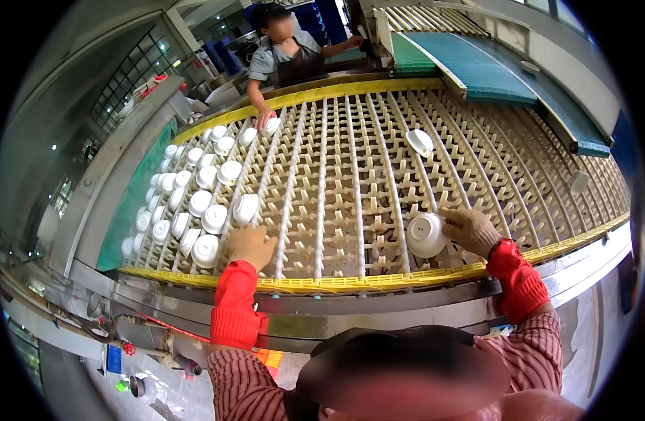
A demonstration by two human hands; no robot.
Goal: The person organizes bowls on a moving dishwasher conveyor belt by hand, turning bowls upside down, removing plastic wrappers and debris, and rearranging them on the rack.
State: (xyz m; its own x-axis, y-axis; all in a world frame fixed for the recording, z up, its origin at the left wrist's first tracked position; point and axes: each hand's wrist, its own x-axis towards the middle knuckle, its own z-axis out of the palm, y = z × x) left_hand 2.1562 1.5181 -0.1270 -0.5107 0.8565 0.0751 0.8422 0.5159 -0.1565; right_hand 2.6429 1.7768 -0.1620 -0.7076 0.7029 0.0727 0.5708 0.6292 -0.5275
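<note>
My left hand (251, 245), in a tan work glove, is over the front left of the pegged conveyor rack (340, 196). Its fingers are partly spread, with no dish visible in them. Just beyond it a white bowl (245, 209) leans on the pegs, and another white bowl (205, 250) lies bottom up to its left. On the right, my gloved right hand (469, 230) grips the edge of a larger white bowl (427, 235), whose base faces up; the fingertips are partly hidden behind its rim.
Several upturned white bowls (199, 203) fill the rack's left end beside a green sheet (141, 193). A white dish (420, 143) stands farther back. Across the rack, a co-worker's hand (266, 116) touches a white bowl (271, 126). A green belt (476, 67) lies at back right.
</note>
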